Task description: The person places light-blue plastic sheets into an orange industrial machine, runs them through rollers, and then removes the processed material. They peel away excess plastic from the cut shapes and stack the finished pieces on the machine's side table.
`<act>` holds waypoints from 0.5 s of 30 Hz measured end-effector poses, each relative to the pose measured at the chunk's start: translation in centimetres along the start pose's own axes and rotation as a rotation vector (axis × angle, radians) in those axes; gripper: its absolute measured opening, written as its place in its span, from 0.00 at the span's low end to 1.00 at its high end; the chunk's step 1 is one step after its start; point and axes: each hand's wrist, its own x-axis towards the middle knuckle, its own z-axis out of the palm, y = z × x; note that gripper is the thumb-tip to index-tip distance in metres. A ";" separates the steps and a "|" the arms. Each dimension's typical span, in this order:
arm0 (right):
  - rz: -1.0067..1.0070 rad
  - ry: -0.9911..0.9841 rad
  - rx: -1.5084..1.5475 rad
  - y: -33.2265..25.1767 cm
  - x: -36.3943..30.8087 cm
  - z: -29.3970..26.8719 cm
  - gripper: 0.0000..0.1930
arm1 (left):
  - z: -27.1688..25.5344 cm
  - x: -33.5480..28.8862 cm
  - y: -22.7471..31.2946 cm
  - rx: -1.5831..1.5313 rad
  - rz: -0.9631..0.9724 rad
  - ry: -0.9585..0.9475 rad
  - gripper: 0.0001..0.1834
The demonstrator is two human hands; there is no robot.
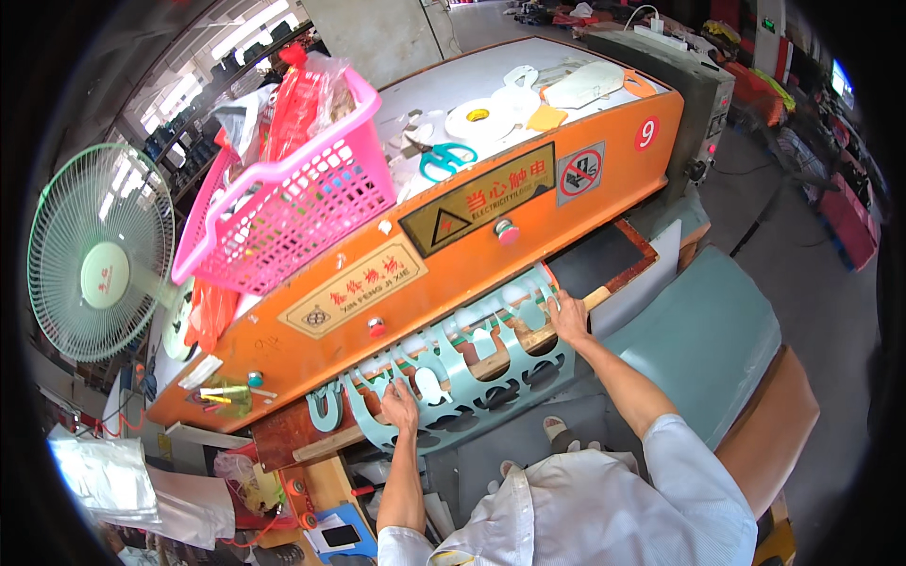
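Observation:
A pale teal sheet (461,424) full of cut-out holes hangs over the front edge of the orange machine's bed. My left hand (400,407) is closed on the sheet's webbing near its left end. At the right end, my right hand (568,317) grips the sheet's edge with the fingers bent round it. Between the hands, cut pieces such as a light teal one (431,386) lie among the openings. To the left of the sheet rests a small stack of curved teal pieces (326,407).
The orange machine (604,179) carries a pink basket (311,217), teal-handled scissors (445,162) and a tape roll (478,119). A green fan (104,264) stands at left. Large teal sheets (698,321) lie at right. A phone (340,536) sits lower left.

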 end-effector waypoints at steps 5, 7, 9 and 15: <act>0.121 -0.038 -0.020 1.1 -5.9 0.6 0.16 | -0.8 -4.8 -4.0 -0.091 0.045 0.058 0.24; 0.173 -0.057 0.030 1.2 -8.6 0.3 0.16 | -1.2 -6.9 -5.9 -0.074 0.013 0.040 0.24; 0.231 -0.112 0.063 0.6 -10.7 -0.8 0.17 | -2.6 -9.0 -7.4 -0.136 -0.036 -0.072 0.17; 0.018 -0.002 -0.270 -5.3 -12.2 -2.0 0.34 | -8.5 -14.4 -7.0 -0.252 -0.021 -0.033 0.18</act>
